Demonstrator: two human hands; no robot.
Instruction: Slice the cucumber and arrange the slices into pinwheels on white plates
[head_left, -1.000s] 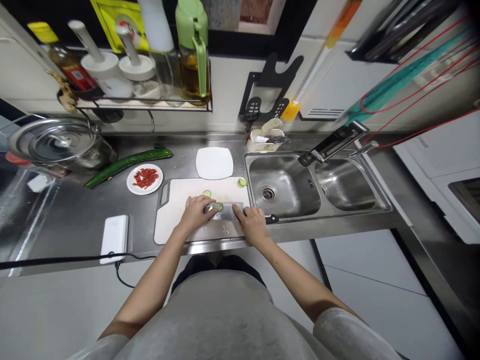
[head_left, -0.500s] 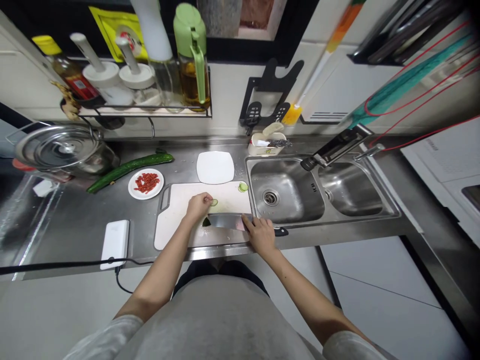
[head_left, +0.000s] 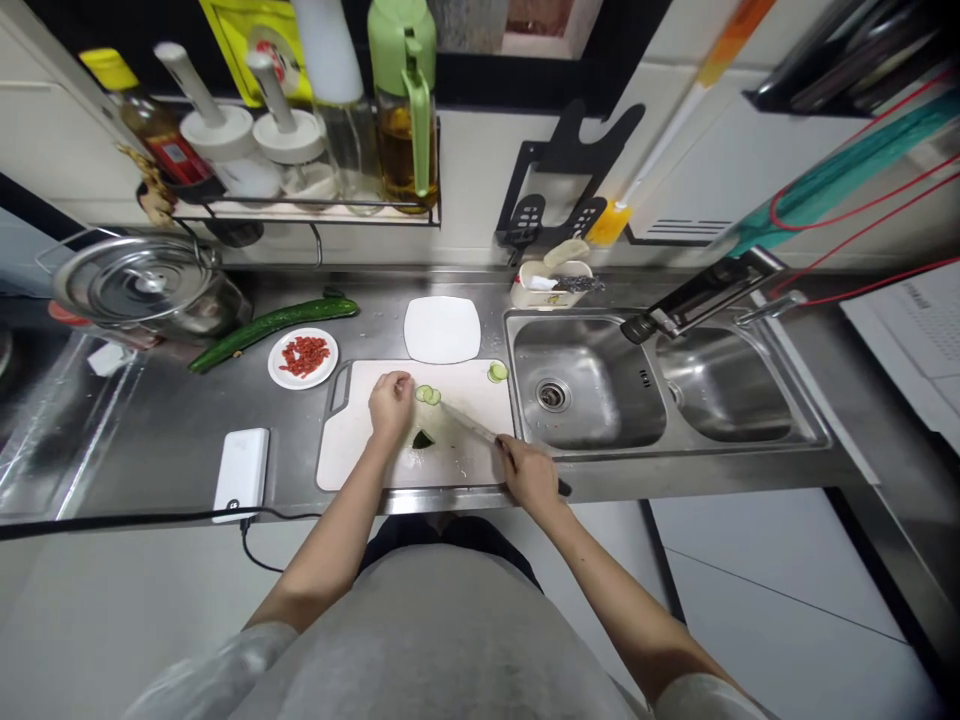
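Note:
A white cutting board (head_left: 352, 455) lies on the steel counter in front of me. My right hand (head_left: 530, 476) grips the handle of a cleaver (head_left: 469, 426), whose blade points up-left toward a pair of cucumber slices (head_left: 428, 395). My left hand (head_left: 390, 402) rests on the board just left of those slices, fingers curled, holding nothing that I can see. A dark green cucumber end piece (head_left: 423, 439) lies below that hand. More slices (head_left: 497, 372) sit at the board's far right corner.
A whole cucumber (head_left: 271, 330), a small plate of red berries (head_left: 303, 357) and a white square plate (head_left: 442, 329) lie behind the board. A double sink (head_left: 600, 400) is to the right, a lidded pot (head_left: 142, 285) at the left, a white power bank (head_left: 241, 472) near the front edge.
The cleaver went from lying flat under both hands to held edge-down, blade angled toward the slices. My left hand moved up the board and left slices there. The end piece is now uncovered.

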